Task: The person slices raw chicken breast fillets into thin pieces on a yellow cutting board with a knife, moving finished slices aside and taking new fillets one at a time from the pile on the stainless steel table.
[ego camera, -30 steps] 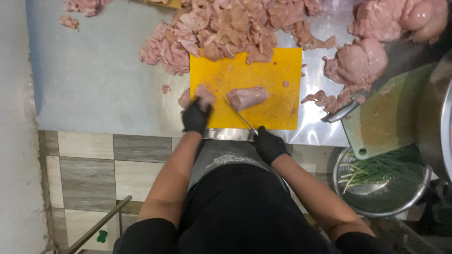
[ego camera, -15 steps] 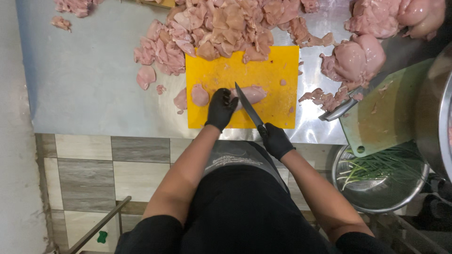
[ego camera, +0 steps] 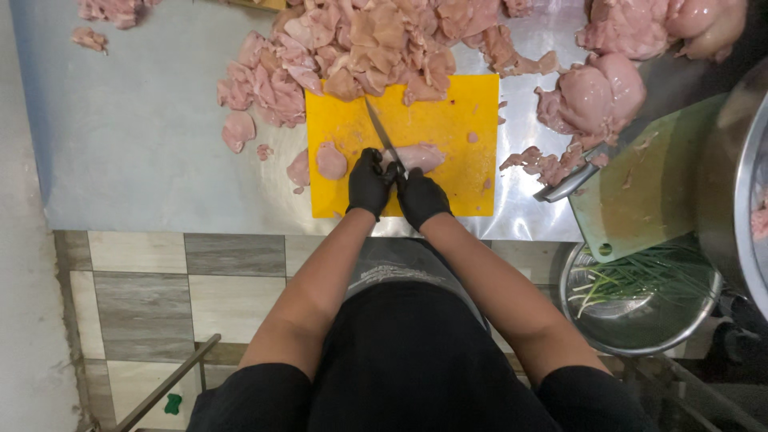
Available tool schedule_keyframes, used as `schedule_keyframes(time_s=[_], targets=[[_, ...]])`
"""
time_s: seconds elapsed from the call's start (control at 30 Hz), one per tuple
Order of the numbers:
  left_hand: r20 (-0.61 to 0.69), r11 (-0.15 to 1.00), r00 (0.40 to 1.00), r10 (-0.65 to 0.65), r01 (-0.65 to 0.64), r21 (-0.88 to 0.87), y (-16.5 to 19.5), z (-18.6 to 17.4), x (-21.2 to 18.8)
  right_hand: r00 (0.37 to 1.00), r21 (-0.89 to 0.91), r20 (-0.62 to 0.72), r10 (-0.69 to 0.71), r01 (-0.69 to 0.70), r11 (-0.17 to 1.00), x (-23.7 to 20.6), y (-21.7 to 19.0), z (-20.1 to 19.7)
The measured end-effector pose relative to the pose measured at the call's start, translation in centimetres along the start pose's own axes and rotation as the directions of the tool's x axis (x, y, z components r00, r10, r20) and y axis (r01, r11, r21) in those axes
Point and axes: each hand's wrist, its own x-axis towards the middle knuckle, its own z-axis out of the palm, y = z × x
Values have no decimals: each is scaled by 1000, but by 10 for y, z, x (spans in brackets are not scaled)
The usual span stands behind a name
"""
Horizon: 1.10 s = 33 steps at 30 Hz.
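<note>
My right hand (ego camera: 422, 198), black-gloved, fingers curled shut around the knife (ego camera: 382, 138) handle; handle itself fully hidden under the glove, only the blade shows, pointing away from me across the yellow cutting board (ego camera: 436, 128). My left hand (ego camera: 369, 182), also gloved, sits touching the right at the knuckles, fingers bent down; cannot tell if it grips the handle too or just presses on it. Just right of my fingertips: a raw chicken piece (ego camera: 419, 156) on the board, its near end covered by my right glove. Left of my left hand, a smaller cut slice (ego camera: 330, 161) on the board. Beyond the blade tip, a big pile of cut chicken (ego camera: 360, 44) spills over the board's far edge onto the steel table (ego camera: 144, 144). Far right: whole chicken pieces (ego camera: 596, 92), partly cropped at the top, and a green cutting board (ego camera: 652, 188) overhanging a steel bowl of green onions (ego camera: 640, 300). Large pot (ego camera: 740, 176) cut off at the frame edge.
</note>
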Motion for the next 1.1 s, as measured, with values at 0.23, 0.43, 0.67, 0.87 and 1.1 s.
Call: schedule_keyframes(time_s=[0.23, 0.43, 0.67, 0.87, 1.1], targets=[[-71, 996, 995, 73, -69, 47, -4, 5, -6, 994, 112, 95, 53, -64, 992, -53, 37, 7], [-81, 991, 989, 127, -122, 58, -7, 5, -6, 971, 11, 144, 189, -192, 981, -70, 31, 20], [-65, 994, 994, 86, -90, -55, -9, 0, -11, 984, 50, 42, 174, -176, 983, -23, -14, 25], [-33, 990, 999, -4, -1, -139, -14, 0, -17, 977, -67, 125, 170, -163, 984, -65, 24, 33], [-262, 911, 880, 397, -345, 225, -3, -14, -9, 967, 14, 214, 139, -145, 989, -102, 101, -13]])
